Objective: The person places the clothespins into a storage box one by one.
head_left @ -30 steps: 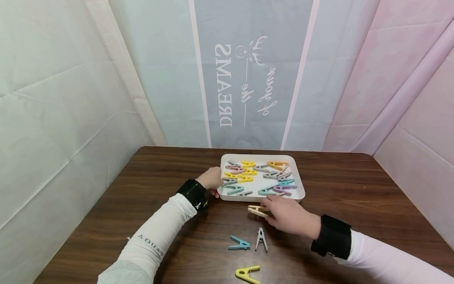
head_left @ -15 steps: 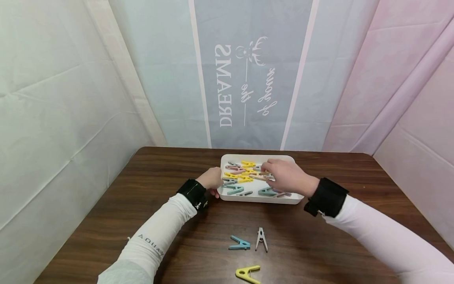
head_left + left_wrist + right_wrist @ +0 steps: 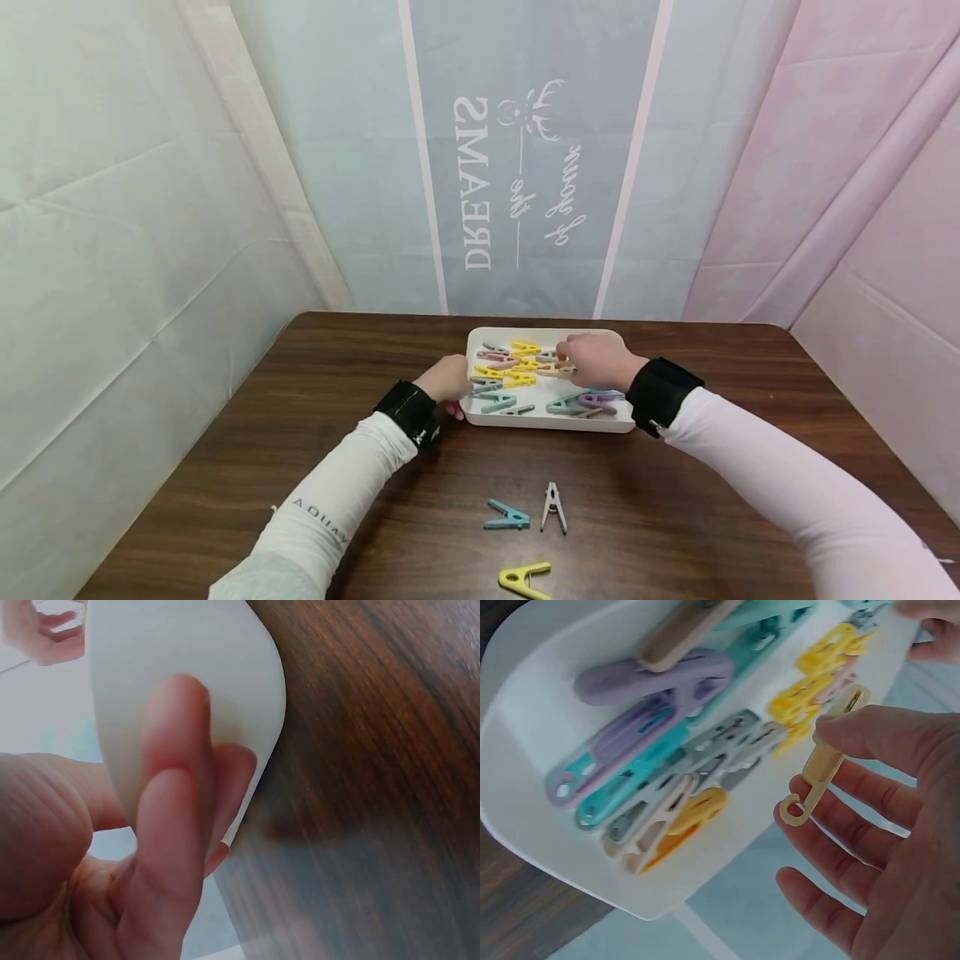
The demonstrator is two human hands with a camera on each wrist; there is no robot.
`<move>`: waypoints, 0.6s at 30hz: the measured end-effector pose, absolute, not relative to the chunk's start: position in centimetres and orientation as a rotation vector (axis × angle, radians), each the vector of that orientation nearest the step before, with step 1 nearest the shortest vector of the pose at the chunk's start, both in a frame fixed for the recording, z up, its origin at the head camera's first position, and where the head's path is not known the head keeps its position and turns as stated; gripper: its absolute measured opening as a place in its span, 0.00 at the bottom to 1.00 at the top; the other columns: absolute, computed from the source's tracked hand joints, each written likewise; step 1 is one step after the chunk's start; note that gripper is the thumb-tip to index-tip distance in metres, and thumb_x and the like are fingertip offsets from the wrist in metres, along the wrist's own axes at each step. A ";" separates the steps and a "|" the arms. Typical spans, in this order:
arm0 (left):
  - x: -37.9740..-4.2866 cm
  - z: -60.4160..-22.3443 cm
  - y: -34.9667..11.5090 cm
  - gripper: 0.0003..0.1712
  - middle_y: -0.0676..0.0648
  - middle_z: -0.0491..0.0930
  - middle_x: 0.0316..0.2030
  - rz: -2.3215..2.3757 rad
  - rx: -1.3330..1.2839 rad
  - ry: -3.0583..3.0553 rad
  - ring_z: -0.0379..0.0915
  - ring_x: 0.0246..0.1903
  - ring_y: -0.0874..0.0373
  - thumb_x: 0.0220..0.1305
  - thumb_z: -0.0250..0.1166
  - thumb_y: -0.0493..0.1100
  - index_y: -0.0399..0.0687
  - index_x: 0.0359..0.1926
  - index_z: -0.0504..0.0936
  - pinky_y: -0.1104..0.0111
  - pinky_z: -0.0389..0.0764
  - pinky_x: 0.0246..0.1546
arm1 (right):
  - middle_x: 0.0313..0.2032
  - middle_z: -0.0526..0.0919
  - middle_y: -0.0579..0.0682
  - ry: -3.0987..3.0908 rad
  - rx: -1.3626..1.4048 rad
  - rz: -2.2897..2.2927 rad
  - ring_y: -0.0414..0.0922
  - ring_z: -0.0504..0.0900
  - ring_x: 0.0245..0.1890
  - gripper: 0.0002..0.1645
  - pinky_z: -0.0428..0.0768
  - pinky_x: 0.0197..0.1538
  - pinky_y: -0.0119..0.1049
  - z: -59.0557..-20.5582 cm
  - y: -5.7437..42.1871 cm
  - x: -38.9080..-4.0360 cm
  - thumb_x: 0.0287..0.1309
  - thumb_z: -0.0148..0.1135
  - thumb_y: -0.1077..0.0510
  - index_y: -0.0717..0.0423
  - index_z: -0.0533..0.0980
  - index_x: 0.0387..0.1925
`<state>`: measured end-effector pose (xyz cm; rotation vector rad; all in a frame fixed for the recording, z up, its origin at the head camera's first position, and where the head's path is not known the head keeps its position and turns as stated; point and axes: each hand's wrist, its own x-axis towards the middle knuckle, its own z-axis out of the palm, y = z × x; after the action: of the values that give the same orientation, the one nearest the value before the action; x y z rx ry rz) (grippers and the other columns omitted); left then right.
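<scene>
My left hand (image 3: 447, 379) grips the left end of a white plastic tray (image 3: 551, 422), with fingers against the outer wall (image 3: 176, 652) and the thumb over the rim. Over the tray's right half, my right hand (image 3: 600, 360) pinches a beige clothespin (image 3: 821, 766) between thumb and fingers. Below it in the right wrist view lie a purple clothespin (image 3: 656, 682), grey ones (image 3: 727, 735) and an orange one (image 3: 694, 814). Yellow clothespins (image 3: 519, 379) and a teal one (image 3: 497, 402) sit in the left half of the tray.
In front of the tray, on the dark wooden table (image 3: 360, 550), lie a blue clothespin (image 3: 507, 515), a light grey one (image 3: 553, 507) and a yellow-green one (image 3: 523, 580). A printed cloth (image 3: 525, 283) hangs behind the table's far edge.
My right hand has moved from in front of the tray up and over it, carrying the beige clothespin. In the last half second it has shifted only slightly. My left hand stays on the tray.
</scene>
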<state>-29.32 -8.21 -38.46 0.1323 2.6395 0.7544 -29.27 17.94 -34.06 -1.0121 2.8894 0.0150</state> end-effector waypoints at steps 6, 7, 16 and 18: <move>-29.1 -38.7 -8.3 0.17 0.39 0.77 0.27 0.788 0.139 2.665 0.77 0.12 0.55 0.67 0.55 0.30 0.29 0.56 0.70 0.66 0.78 0.16 | 0.35 0.79 0.49 2.821 -0.968 0.011 0.43 0.73 0.30 0.09 0.74 0.35 0.38 -35.3 18.1 -29.9 0.55 0.66 0.62 0.55 0.79 0.39; -29.0 -38.7 -8.3 0.18 0.38 0.77 0.28 0.789 0.141 2.670 0.77 0.12 0.55 0.67 0.55 0.30 0.29 0.56 0.70 0.66 0.78 0.16 | 0.35 0.79 0.48 2.815 -0.963 0.013 0.44 0.73 0.30 0.09 0.73 0.35 0.38 -35.5 18.1 -29.9 0.55 0.66 0.62 0.55 0.78 0.39; -28.9 -38.7 -7.6 0.42 0.34 0.77 0.34 0.663 0.123 2.736 0.74 0.10 0.56 0.68 0.57 0.32 0.27 0.72 0.41 0.68 0.75 0.12 | 0.35 0.78 0.48 2.807 -1.004 0.020 0.45 0.74 0.34 0.09 0.74 0.39 0.42 -35.8 18.0 -30.3 0.55 0.67 0.62 0.55 0.78 0.39; -28.9 -38.7 -7.5 0.42 0.34 0.78 0.32 0.650 0.123 2.737 0.74 0.10 0.56 0.69 0.56 0.32 0.27 0.73 0.40 0.68 0.75 0.12 | 0.35 0.79 0.48 2.803 -1.011 0.007 0.45 0.74 0.34 0.08 0.74 0.40 0.42 -35.8 17.9 -30.3 0.55 0.67 0.63 0.55 0.78 0.38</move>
<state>-28.85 -7.50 -38.69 0.1229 2.7372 0.6503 -30.31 17.91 -35.84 -1.0113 2.8025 0.0074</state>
